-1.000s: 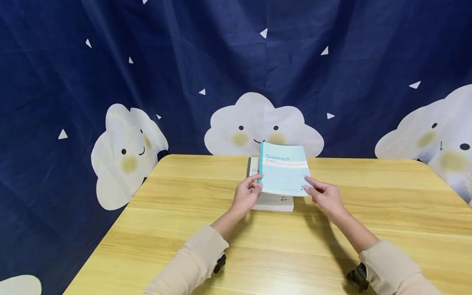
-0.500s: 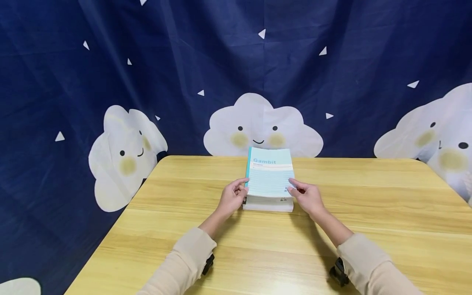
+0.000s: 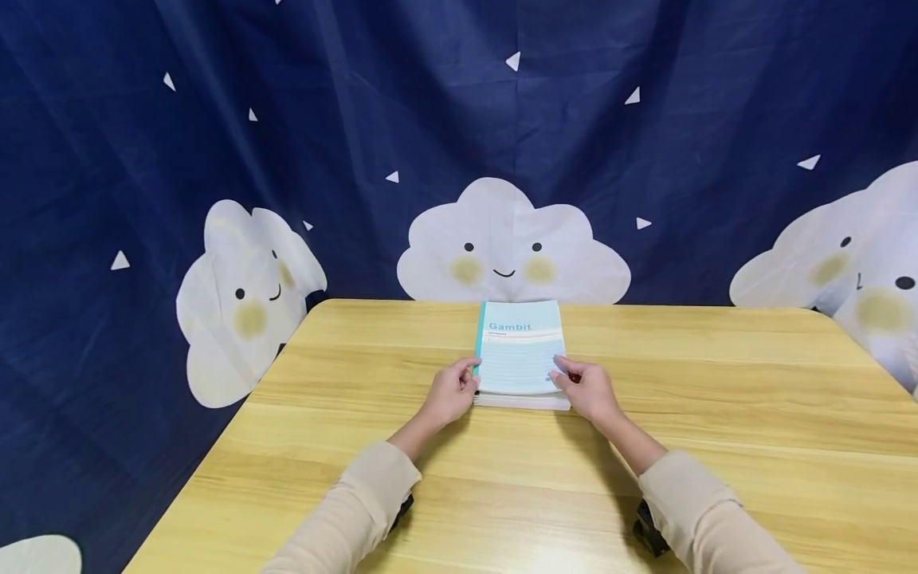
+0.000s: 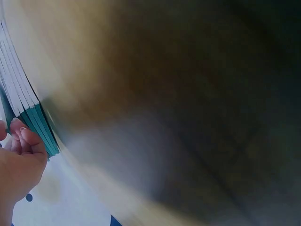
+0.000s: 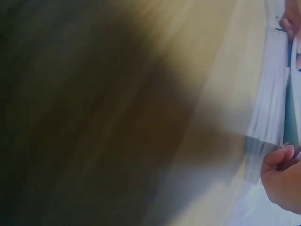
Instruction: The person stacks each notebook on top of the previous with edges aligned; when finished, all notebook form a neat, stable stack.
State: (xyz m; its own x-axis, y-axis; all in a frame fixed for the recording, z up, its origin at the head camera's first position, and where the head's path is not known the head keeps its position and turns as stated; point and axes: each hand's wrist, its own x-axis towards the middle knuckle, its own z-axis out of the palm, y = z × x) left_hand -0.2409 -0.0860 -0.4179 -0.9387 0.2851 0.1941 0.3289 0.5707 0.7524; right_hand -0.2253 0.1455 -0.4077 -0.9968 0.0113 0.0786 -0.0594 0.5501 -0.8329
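Observation:
A light blue notebook (image 3: 520, 351) marked "Gambit", with a teal spine strip on its left, is close over a stack of notebooks (image 3: 523, 401). My left hand (image 3: 450, 392) pinches its left edge near the spine, and my right hand (image 3: 590, 391) pinches the lower right corner, thumb on the cover. Page edges and teal spine ends of the notebook stack (image 4: 40, 120) show in the left wrist view, beside the curled left fingers. From the right wrist, a narrow gap appears between the stack (image 5: 270, 89) and the top notebook (image 5: 296, 94). The covers underneath are hidden.
The wooden table (image 3: 358, 359) carries the stack near its far edge. Behind it hangs a dark blue curtain (image 3: 344, 96) with smiling white clouds. Dark wrist-worn devices (image 3: 649, 526) sit under the beige sleeves (image 3: 380, 486).
Both hands have carried the light blue notebook left, from off to the right of the stack to over it, then lowered it. The grey-spined notebook below is now covered.

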